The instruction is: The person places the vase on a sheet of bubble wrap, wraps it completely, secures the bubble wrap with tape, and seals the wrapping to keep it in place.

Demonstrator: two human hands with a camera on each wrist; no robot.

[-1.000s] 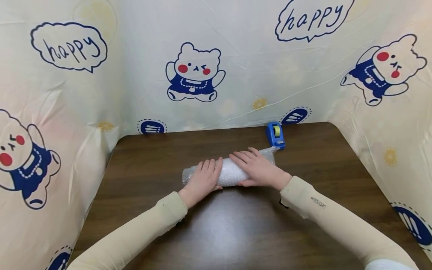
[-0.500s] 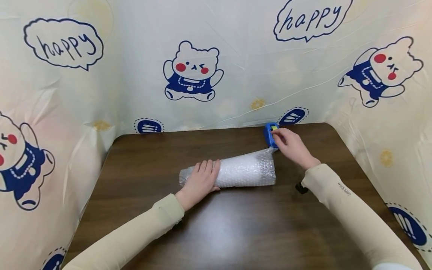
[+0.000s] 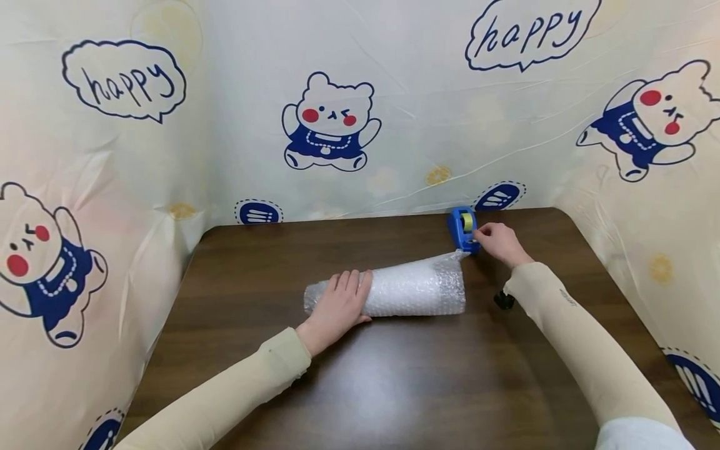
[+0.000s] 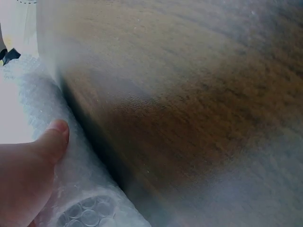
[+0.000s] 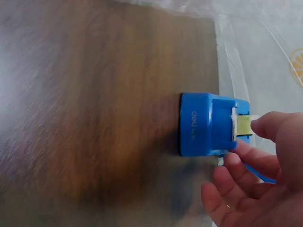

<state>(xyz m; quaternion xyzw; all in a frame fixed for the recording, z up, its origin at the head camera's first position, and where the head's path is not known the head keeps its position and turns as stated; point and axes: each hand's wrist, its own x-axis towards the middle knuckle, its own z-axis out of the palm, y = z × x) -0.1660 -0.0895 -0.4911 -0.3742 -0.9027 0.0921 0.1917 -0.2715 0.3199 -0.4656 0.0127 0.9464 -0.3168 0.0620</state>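
A bubble-wrapped bundle (image 3: 413,287), rolled into a long cylinder, lies across the table. My left hand (image 3: 337,309) holds its left part, fingers laid over the top and thumb along the near side. In the left wrist view, the thumb presses on the bubble wrap (image 4: 78,175). At the back right, my right hand (image 3: 502,244) is at a blue tape dispenser (image 3: 457,234). The right wrist view shows the thumb tip at the yellow-green tape (image 5: 243,125) behind the cutter, the index finger by the dispenser's side; I cannot tell whether they pinch the tape.
The dark wooden table (image 3: 394,387) has printed cloth (image 3: 416,137) around its back and sides. The dispenser stands near the back edge, and a loose corner of bubble wrap reaches up to its front.
My right hand has left the bundle's right part and gone to the tape dispenser, first over the tape roll, then to its right side. My left hand stays on the bundle.
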